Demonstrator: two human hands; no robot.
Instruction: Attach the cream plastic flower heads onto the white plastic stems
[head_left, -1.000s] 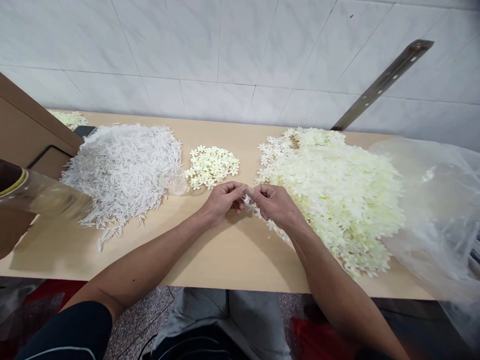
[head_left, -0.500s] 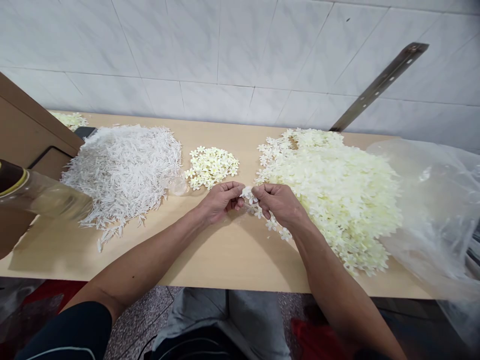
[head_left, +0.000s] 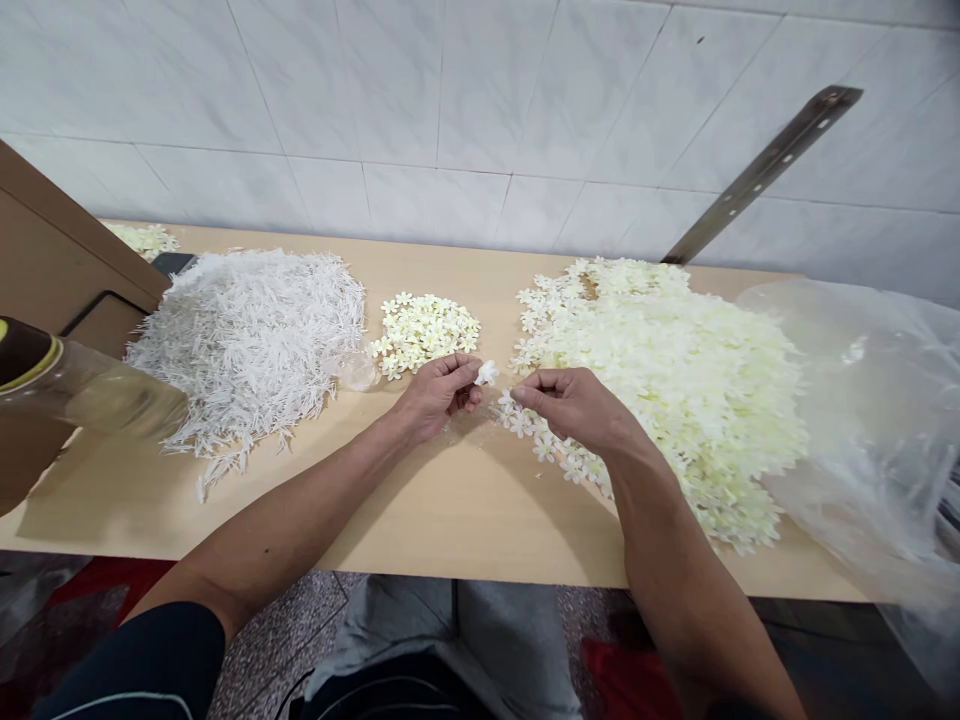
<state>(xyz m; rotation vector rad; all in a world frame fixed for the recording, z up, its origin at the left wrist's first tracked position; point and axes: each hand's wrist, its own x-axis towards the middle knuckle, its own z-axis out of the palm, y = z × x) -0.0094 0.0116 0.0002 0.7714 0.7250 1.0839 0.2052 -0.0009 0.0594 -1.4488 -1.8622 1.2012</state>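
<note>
My left hand (head_left: 442,395) is closed in a pinch on a small white artificial flower (head_left: 487,373), above the front of the table. Close by on the right, my right hand (head_left: 562,405) has thumb and forefinger pressed together on another artificial flower (head_left: 506,400) at the edge of the loose ones. A large pile of cream artificial flowers (head_left: 697,390) spreads out behind and beside that hand. Beyond my left hand lies a smaller heap of yellow-centred flowers (head_left: 427,330).
At the left is a heap of thin white stamen-like strands (head_left: 255,330), with a clear jar (head_left: 120,395) in front of a brown box (head_left: 67,240). Clear plastic sheeting (head_left: 862,400) covers the table's right end. A slotted metal bar (head_left: 757,175) leans against the tiled wall.
My hands were together at one white flower. They have come apart: my left hand keeps a flower, while my right has moved slightly right and down to the loose flowers.
</note>
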